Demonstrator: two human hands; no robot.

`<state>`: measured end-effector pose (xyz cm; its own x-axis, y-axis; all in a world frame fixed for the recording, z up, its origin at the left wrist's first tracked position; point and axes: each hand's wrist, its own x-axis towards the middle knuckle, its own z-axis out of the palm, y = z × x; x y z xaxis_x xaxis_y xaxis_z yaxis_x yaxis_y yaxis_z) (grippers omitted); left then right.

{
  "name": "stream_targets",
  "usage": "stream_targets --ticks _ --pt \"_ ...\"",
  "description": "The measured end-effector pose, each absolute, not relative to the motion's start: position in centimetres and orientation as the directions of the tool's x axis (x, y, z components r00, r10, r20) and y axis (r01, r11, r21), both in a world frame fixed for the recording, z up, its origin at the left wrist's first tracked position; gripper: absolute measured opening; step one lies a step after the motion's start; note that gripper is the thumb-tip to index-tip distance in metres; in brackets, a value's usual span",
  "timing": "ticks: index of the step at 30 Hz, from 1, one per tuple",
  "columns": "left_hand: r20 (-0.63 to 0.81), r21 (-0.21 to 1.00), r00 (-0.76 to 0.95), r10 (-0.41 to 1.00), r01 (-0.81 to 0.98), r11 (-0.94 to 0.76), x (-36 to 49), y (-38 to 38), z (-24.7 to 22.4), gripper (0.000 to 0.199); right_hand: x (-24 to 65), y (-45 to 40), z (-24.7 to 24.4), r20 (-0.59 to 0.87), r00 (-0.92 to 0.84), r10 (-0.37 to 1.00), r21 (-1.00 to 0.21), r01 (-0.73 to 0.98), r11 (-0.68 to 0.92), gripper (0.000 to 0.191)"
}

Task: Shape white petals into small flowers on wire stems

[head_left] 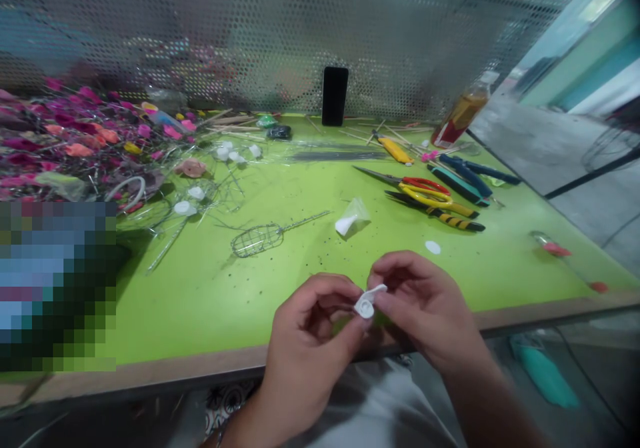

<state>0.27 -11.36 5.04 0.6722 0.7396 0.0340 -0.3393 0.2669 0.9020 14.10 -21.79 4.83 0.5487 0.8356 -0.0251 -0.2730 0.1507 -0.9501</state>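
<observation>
Between both hands, just over the table's front edge, is a small white strip [367,307] curled into a spiral at one end. My left hand [313,341] pinches the rolled end between thumb and forefinger. The loose end sits in the fingertips of my right hand [425,305]. What the strip is made of I cannot tell. Beyond the hands lie a small clear bag with white pieces [351,218] and a flat white oval piece [433,247]. A bent wire frame with a twisted stem [257,240] rests to the left of the bag.
Scissors [425,191] and pliers [463,175] lie on the green table [200,315] at right. A phone [335,96] leans on the perforated metal panel [250,48]. A bottle [460,115] stands back right. Pink and purple craft pieces [90,135] pile up left, beside a pixelated area.
</observation>
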Motion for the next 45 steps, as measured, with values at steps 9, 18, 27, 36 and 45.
stream_targets --ticks 9,18,27,36,45 --pt "0.08 0.891 0.681 0.728 -0.376 0.253 0.0 -11.3 4.9 0.027 13.1 -22.3 5.1 0.054 0.602 0.797 -0.973 -0.15 0.179 0.024" --pt "0.101 0.877 0.687 0.72 -0.403 0.262 0.0 -11.4 4.8 0.029 12.8 -22.5 4.4 0.15 0.622 0.769 -0.985 0.027 0.171 0.021" --pt "0.105 0.916 0.697 0.709 -0.346 0.204 -0.2 -11.4 4.9 0.023 12.8 -22.5 4.6 0.169 0.634 0.755 -0.984 0.065 0.166 0.017" --pt "0.094 0.913 0.701 0.707 -0.343 0.22 -0.1 -11.4 4.8 0.021 12.7 -22.6 4.9 0.189 0.66 0.727 -0.982 0.141 0.128 0.013" --pt "0.085 0.922 0.666 0.741 -0.334 0.194 0.0 -11.4 5.1 0.022 12.2 -22.6 4.2 0.228 0.667 0.709 -0.974 0.155 0.167 0.016"
